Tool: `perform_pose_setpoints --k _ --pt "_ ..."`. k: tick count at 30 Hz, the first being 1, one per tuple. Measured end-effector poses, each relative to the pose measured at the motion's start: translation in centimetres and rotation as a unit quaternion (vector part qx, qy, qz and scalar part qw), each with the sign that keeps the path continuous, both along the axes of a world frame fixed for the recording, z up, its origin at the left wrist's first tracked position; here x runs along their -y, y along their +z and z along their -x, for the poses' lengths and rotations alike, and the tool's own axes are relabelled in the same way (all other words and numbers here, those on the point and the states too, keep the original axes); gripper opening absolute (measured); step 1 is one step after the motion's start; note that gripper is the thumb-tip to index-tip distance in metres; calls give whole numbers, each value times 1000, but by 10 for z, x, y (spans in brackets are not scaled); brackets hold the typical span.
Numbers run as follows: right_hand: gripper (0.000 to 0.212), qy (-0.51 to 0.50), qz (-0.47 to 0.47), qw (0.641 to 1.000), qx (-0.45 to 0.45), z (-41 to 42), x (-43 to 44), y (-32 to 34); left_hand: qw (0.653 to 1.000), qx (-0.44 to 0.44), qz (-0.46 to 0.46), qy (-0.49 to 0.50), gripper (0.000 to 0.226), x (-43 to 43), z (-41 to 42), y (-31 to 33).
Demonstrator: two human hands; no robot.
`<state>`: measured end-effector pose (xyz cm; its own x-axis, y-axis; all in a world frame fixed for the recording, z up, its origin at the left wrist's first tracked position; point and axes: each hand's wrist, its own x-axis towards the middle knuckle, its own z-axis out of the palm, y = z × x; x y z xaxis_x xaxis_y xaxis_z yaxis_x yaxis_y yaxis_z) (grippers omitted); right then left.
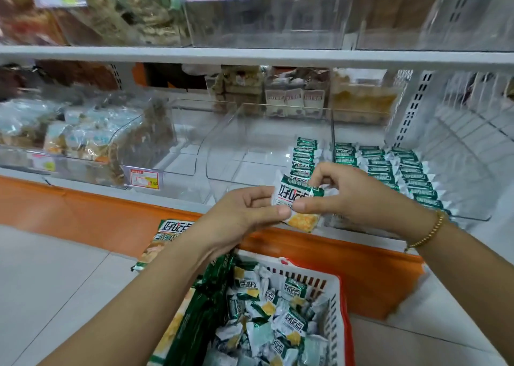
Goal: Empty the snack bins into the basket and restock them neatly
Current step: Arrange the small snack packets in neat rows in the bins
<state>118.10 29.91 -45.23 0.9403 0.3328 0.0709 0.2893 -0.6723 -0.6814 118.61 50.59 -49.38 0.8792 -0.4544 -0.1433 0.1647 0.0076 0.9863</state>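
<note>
Bare forearms, gold beaded bracelet (428, 234), right wrist

Shop (price tags (144, 178), snack bins (267, 148))

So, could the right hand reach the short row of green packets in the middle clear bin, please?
Probably yes: the right hand is just in front of that row, the clear bin is open-topped, though it and the left hand pinch a packet.

Clear glossy plastic bin (267, 143); shiny foil packets (403, 171).
</note>
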Motion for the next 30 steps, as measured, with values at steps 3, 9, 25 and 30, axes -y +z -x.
perform_pose_setpoints --k 3,9,25,30 --pt "64 23 43 997 -65 -16 0 19 999 41 10 32 55 7 -10 3" --pt "48 58 182 981 -17 -83 -4 49 950 205 -159 171 37 8 -40 2" --pt "48 93 395 880 -247 -180 -22 -25 791 367 -484 72 40 -8 -61 -28" --pt "73 120 460 866 -154 -172 -28 -41 794 368 -479 69 40 -10 -60 -28"
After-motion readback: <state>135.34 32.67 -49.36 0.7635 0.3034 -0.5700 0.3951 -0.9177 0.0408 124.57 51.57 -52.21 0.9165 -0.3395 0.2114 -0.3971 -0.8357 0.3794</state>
